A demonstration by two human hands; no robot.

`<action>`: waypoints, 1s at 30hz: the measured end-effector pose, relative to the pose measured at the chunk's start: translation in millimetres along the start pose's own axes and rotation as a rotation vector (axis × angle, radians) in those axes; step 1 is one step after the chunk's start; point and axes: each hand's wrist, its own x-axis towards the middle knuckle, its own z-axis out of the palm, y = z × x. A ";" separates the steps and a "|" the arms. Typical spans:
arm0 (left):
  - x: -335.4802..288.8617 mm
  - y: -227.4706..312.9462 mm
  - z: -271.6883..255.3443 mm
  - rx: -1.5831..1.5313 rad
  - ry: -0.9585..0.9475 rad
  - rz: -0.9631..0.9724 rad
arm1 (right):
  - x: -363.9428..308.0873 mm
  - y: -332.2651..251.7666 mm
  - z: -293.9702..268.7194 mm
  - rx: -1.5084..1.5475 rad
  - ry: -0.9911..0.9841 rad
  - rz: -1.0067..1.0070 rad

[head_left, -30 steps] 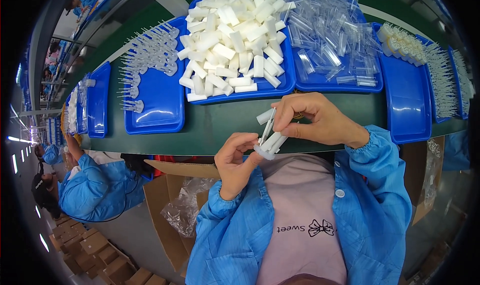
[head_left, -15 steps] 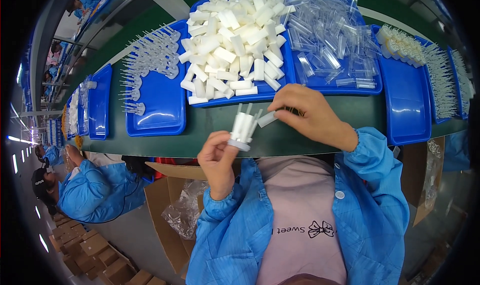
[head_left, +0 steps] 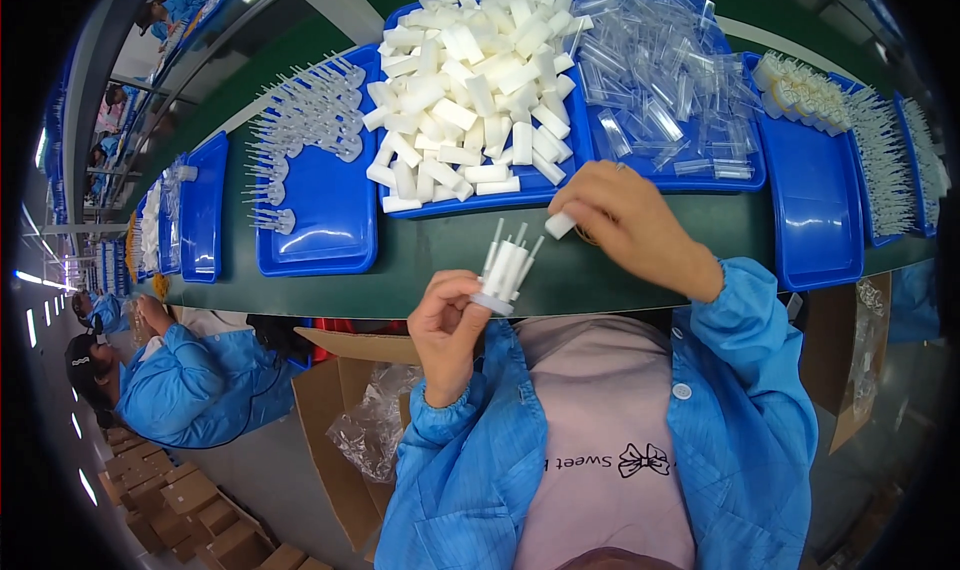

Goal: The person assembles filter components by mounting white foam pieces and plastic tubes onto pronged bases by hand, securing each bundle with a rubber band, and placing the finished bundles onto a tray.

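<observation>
My left hand [head_left: 450,320] pinches the round base of a white pronged holder [head_left: 494,302], its thin pins pointing up and away from me. White foam blocks [head_left: 507,266] sit on some of those pins, while other pins stand bare. Just to the right and a little higher, my right hand [head_left: 618,215] grips a single white foam block [head_left: 560,225] between thumb and fingers. That block is close to the pin tips but looks apart from them. Beyond my hands a blue tray [head_left: 430,208] is heaped with white foam blocks [head_left: 470,80].
Clear plastic tubes [head_left: 660,80] fill the tray at the far right of the foam. Pronged holders [head_left: 310,110] stand in a blue tray [head_left: 315,250] on the left. Farther right lies another blue tray [head_left: 815,240]. A co-worker [head_left: 195,375] sits at left, beside an open carton [head_left: 340,400].
The holder in my left hand has shifted slightly right and tilted. My right hand has turned its foam block, so its end now shows, and moved a little right.
</observation>
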 end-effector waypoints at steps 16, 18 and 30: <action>2.8 7.6 25.7 0.436 -0.237 0.297 | 4.2 -2.2 -3.9 0.849 -0.025 0.482; 3.2 8.4 27.0 0.449 -0.248 0.292 | 2.4 -2.0 -3.1 0.874 -0.070 0.500; 10.1 10.3 22.0 0.575 -0.340 0.433 | -4.3 1.1 -34.0 0.841 -0.339 0.401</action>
